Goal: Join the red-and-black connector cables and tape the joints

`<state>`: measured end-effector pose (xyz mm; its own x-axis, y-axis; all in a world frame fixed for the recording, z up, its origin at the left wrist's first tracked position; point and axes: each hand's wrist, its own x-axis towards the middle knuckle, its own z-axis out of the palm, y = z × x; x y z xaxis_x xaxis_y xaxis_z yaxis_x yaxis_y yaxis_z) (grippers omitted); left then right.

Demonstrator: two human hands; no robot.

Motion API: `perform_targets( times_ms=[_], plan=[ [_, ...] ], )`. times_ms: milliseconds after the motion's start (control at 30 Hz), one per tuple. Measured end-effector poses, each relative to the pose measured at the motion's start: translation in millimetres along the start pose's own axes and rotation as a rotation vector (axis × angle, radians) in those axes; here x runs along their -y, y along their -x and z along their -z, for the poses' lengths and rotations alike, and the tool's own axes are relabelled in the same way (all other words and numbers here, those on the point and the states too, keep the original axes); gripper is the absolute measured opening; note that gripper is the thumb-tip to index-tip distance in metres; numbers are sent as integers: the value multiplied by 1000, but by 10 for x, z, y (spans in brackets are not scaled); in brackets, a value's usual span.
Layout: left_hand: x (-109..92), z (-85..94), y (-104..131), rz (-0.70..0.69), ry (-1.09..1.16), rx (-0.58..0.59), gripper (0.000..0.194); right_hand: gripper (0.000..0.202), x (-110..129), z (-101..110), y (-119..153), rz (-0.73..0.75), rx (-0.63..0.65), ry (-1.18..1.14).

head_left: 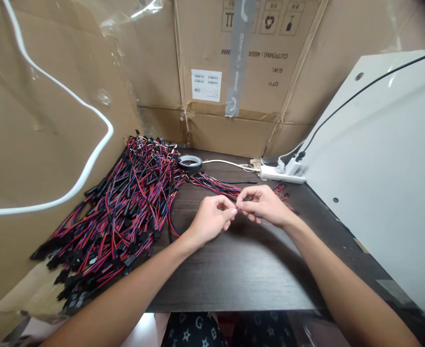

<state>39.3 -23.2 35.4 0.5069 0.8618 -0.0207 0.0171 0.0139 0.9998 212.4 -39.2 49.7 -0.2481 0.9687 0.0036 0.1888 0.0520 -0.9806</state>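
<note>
Left hand [213, 219] and right hand [265, 205] pinch a red wire [237, 208] running crosswise

Cardboard box [212, 29] (printed upside down): "CUTF(MM): 465X…", "G.W.:", "QTY:", plus recycling & glass symbols. Trousers [194, 332] w/ "G".

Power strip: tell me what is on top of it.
White plugs sit on the power strip, one with a black plug against it. Whatever is directly beneath them is covered.
</note>
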Motion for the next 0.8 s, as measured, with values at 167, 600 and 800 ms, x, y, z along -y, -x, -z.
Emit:
perform_targets(
  times_ms=[167,600,800],
  plan=[
    [-13,20,4,33,-30,24,17,15,-9,-7,-6,61,-5,10],
    [60,77,-40,20,-188,50,10,17,-85,49,-23,97,118,46],
    [76,68,-19,-164,-531,-53,13,13,-59,48,-36,236,99,528]
  ],
)
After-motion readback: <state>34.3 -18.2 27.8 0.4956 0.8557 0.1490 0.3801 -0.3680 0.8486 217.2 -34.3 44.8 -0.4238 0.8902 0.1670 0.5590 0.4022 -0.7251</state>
